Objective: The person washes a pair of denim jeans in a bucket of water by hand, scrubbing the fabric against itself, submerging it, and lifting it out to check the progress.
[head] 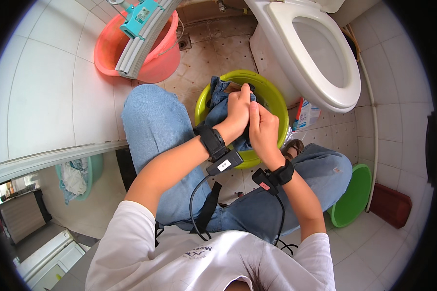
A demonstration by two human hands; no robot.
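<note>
Blue denim cloth (218, 114), perhaps a pair of jeans, lies bunched in a yellow-green plastic basin (282, 109) on the floor between my knees. Close together over the basin, both hands grip the denim. My left hand (238, 109) is closed, with a fold of the cloth at its fingers. Beside it my right hand (264, 127) is closed too, its thumb pointing up and nearly touching the other hand. Part of the denim hangs below, between the hands. The cloth inside both fists is mostly hidden. Each wrist wears a black strap with a cabled module.
A pink bucket (160, 65) with a teal sponge mop (138, 22) across it stands upper left. The white toilet (306, 72) rises right of the basin. A detergent-like plastic bag (306, 114) lies by its base. A green basin (353, 196) leans against the right wall.
</note>
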